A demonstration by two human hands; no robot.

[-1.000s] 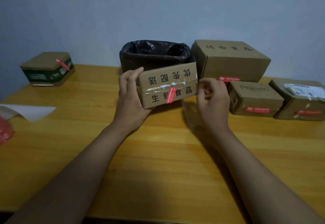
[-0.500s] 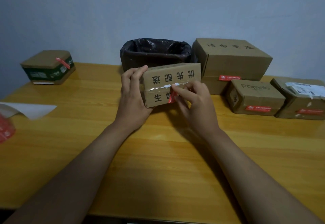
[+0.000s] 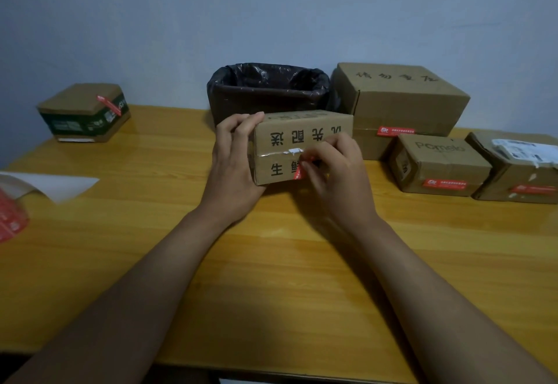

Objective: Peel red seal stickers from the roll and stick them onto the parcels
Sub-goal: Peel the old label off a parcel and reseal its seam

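Observation:
A brown cardboard parcel (image 3: 280, 142) with black printed characters stands on the wooden table (image 3: 271, 263) in the middle. My left hand (image 3: 232, 166) grips its left end. My right hand (image 3: 335, 172) lies against the parcel's front face, fingertips pressing a red seal sticker (image 3: 299, 172) that crosses the taped seam; only the sticker's lower end shows. The red sticker roll (image 3: 10, 220) lies at the far left edge, partly out of view.
A bin lined with a black bag (image 3: 268, 91) stands behind the parcel. To the right are three stickered boxes: a large one (image 3: 401, 100), a smaller one (image 3: 440, 166) and one at the edge (image 3: 519, 166). A green-brown box (image 3: 84, 112) and white backing paper (image 3: 57, 184) sit left.
My right hand moved from the parcel's right end onto its front face and now presses the red sticker. The parcel has settled lower, more upright. My left hand keeps its hold.

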